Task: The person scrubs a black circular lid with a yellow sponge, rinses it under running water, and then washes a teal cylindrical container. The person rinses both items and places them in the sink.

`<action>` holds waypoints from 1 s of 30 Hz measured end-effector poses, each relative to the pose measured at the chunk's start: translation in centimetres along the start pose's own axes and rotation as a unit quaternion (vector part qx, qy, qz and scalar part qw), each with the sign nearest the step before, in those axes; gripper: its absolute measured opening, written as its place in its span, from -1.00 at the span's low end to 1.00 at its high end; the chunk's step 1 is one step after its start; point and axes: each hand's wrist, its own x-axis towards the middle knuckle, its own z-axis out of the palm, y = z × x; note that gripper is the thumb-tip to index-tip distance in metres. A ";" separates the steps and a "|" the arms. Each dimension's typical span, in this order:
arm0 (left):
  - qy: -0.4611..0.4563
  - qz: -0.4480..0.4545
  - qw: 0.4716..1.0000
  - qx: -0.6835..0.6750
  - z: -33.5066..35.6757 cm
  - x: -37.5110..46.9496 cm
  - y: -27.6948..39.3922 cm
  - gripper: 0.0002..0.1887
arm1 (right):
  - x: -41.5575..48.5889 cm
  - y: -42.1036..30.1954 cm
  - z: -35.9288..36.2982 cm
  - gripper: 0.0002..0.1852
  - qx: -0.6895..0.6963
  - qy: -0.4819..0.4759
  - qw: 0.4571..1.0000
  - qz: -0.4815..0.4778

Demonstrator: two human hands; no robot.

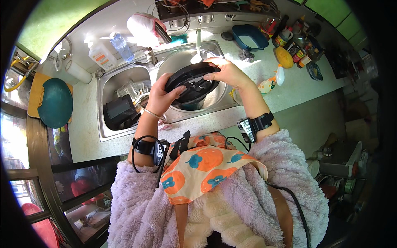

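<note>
Both of my hands hold a round black plastic part with a raised rim and inner ribs (194,81), tilted over the right sink basin. My left hand (162,94) grips its left edge, thumb on the near side. My right hand (228,73) grips its upper right edge, with the thumb inside the rim. Below it a large round metal basin (221,96) sits in the sink; what lies in it is mostly hidden. A white brush with a pale green handle (198,46) leans at its far side. The left sink basin (105,93) contains a black plastic container (120,109) and a wire rack.
The faucet (150,57) stands between the basins, under a cloth-wrapped object (142,29). Bottles (102,55) stand behind the left basin. To the right are a dark blue tub (250,37), a spray bottle (273,80), a yellow sponge-like item (283,57) and several sauce bottles (299,51).
</note>
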 end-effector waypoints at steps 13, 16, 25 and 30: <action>0.044 -0.012 0.995 -0.093 -0.2 -0.1 -1.2 -0.77 | 0.8 -0.4 1.9 -0.46 -0.106 0.052 0.993 -0.024; 0.047 0.035 0.997 0.053 0.0 0.0 -0.7 -0.70 | 0.7 -1.6 2.2 -0.52 -0.189 0.036 0.980 -0.044; 0.001 0.027 0.995 0.100 -0.4 0.3 0.5 -0.65 | 0.3 -2.5 3.0 -0.63 -0.227 0.023 0.971 -0.066; -0.033 0.095 0.989 0.109 -1.0 0.9 0.9 -0.62 | 0.2 -1.1 2.1 -0.64 -0.159 0.046 0.986 -0.014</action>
